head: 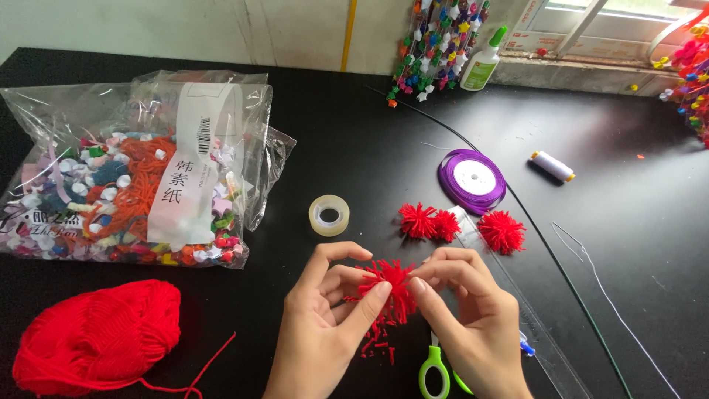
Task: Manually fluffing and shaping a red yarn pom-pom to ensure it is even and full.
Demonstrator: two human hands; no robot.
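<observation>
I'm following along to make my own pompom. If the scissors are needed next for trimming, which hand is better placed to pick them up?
Probably the right hand: the scissors lie just under its wrist, while the left hand pinches the pompom and could keep holding it.

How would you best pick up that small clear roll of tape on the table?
Grip the tape roll by its outer rim, coming straight down from above. It lies flat with its hole facing up, apart from other things, so fingers can pinch across the ring or hook one inside.
</observation>
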